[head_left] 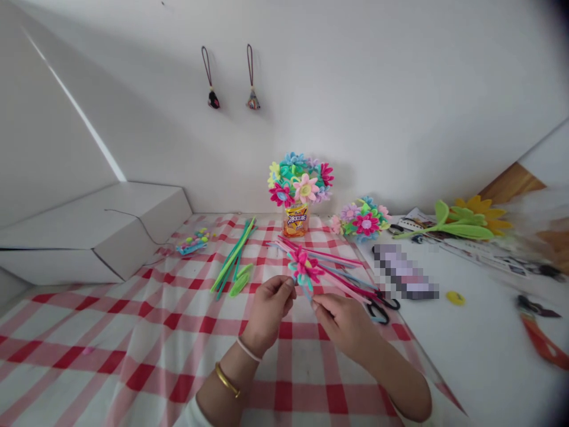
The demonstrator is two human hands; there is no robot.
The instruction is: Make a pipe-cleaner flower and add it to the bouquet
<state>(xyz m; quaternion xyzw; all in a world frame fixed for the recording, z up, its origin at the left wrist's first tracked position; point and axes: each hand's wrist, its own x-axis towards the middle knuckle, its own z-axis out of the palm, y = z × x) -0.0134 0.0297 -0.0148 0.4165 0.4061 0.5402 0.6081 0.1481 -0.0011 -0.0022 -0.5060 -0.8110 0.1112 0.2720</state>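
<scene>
Mid-frame, the left hand [269,311] and right hand [344,323] pinch narrowly on a pink pipe-cleaner flower [304,267], whose long stems [342,267] could spring loose if either grip eases, or snag the scissors [380,311] just beneath them.

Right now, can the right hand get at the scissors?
Probably yes: the scissors lie close beyond the right hand, with only the pink pipe-cleaner stems it is holding partly across them.

Pipe-cleaner flower [304,267]: fuzzy chenille. Tablecloth [133,356]: matt woven cloth. Bangle [227,379]: glossy metal. Snack packet [296,220]: glossy foil.
</scene>
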